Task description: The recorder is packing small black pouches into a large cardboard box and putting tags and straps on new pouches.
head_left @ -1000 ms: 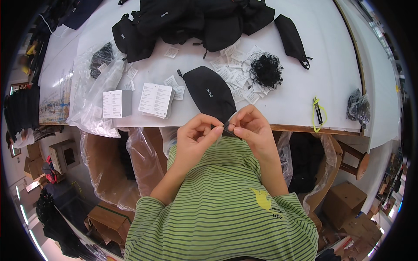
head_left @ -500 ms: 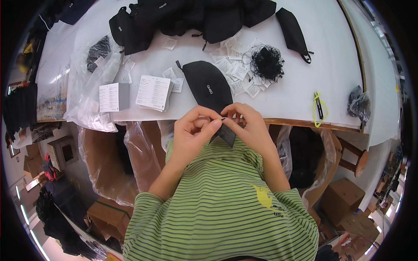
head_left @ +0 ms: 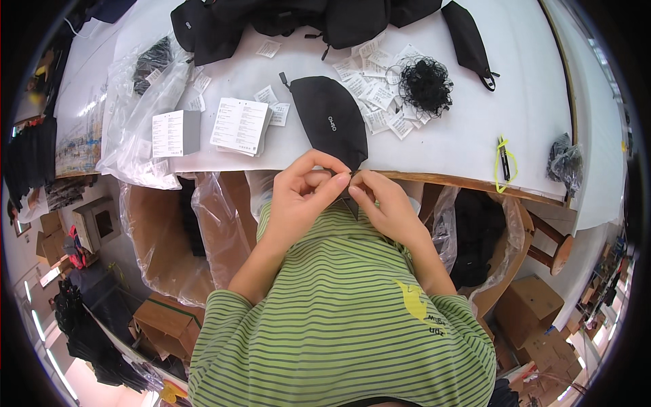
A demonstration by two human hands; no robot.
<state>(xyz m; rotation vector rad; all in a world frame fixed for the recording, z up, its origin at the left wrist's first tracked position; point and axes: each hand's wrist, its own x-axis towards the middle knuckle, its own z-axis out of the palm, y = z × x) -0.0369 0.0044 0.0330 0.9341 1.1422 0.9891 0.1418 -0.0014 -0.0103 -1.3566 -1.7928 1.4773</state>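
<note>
From the head cam, the bare left hand (head_left: 303, 195) and bare right hand (head_left: 391, 205) are working with fingertips narrowed close together, though honestly can't tell what they're pinching. The black tapered fabric pouch (head_left: 330, 117) is lying on the white tabletop (head_left: 447, 150) just beyond them, with a tangled black cord bundle (head_left: 425, 87) sitting to its right.

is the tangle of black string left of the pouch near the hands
No, the string tangle lies to the right of that black pouch, beside white tags.

Bright, even light on white tabletop (head_left: 451, 146), fisheye-bent edges, black corners, glare at lower left.
</note>
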